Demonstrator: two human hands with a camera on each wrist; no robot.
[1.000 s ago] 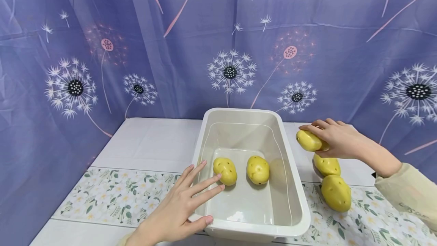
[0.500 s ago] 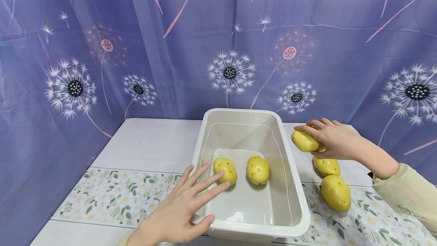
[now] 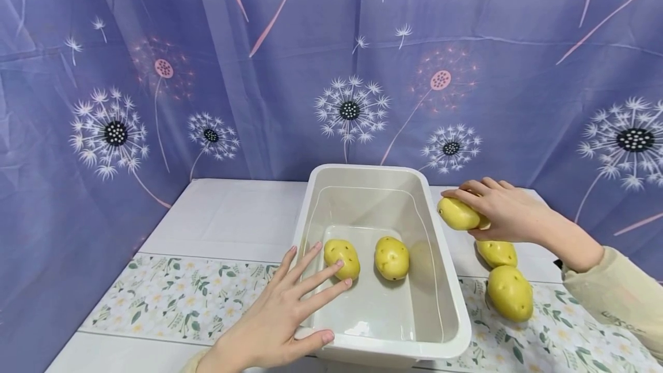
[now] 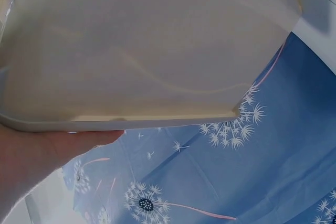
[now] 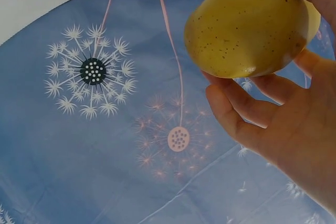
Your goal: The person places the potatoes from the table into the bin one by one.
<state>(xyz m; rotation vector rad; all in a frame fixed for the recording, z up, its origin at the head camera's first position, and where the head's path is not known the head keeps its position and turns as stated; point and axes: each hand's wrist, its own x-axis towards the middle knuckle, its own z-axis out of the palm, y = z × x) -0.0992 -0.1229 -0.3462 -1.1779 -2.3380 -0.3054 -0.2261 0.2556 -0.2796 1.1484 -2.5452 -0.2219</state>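
Note:
In the head view my right hand [image 3: 505,209] grips a yellow potato [image 3: 458,214] just right of the bin's rim; the right wrist view shows fingers and thumb round that potato [image 5: 252,24]. My left hand [image 3: 277,309] lies with spread fingers over the left rim of the white bin [image 3: 453,304]. Inside the bin are two potatoes, one on the left [image 3: 342,259] near my left fingertips, one on the right [image 3: 392,258]. The left wrist view has the bin's wall [image 4: 136,51] beside part of my left hand [image 4: 47,150].
Two more potatoes, a rear one [image 3: 497,254] and a front one [image 3: 510,293], lie touching on the table [image 3: 228,217] right of the bin. A purple dandelion-print curtain [image 3: 279,102] hangs behind and at the sides.
My right hand has moved a little left toward the bin with its potato. My left hand has shifted slightly right over the rim. The other potatoes have stayed in place.

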